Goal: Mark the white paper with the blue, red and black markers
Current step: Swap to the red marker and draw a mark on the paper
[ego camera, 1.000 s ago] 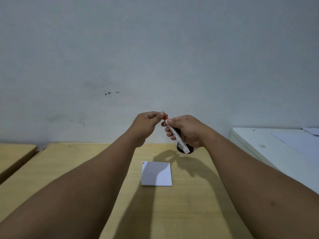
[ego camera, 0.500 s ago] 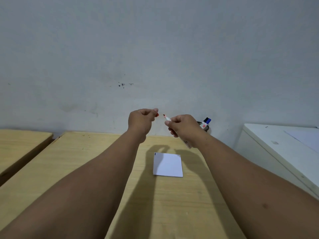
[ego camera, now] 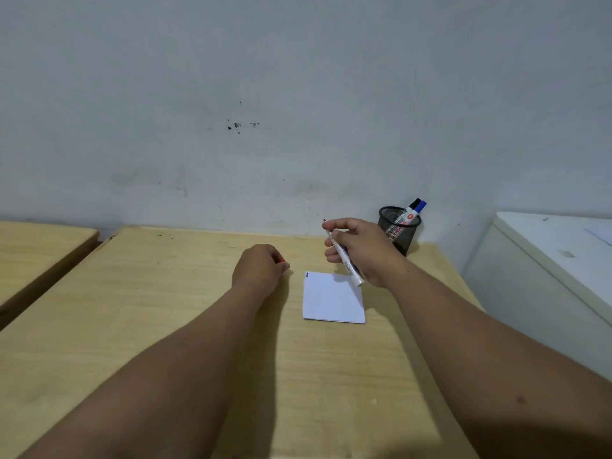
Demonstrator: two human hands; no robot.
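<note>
Both hands lowered, left hand [ego camera: 261, 268] at table [ego camera: 165, 293], cap off.

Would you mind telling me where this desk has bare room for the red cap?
The desk is bare left of the left hand and in front of the white paper. It is crowded between the right hand and mesh cup.

Single head-worn wide-angle view, looking forward and downward across a wooden table [ego camera: 165, 309] toward a pale wall [ego camera: 298, 77]. Both forearms enter from the lower edge; the left hand [ego camera: 260, 268] and right hand [ego camera: 362, 250] sit near frame centre, at arm's length. A white cabinet [ego camera: 546, 260] occupies the right margin. No second view is available for overlap.
</note>
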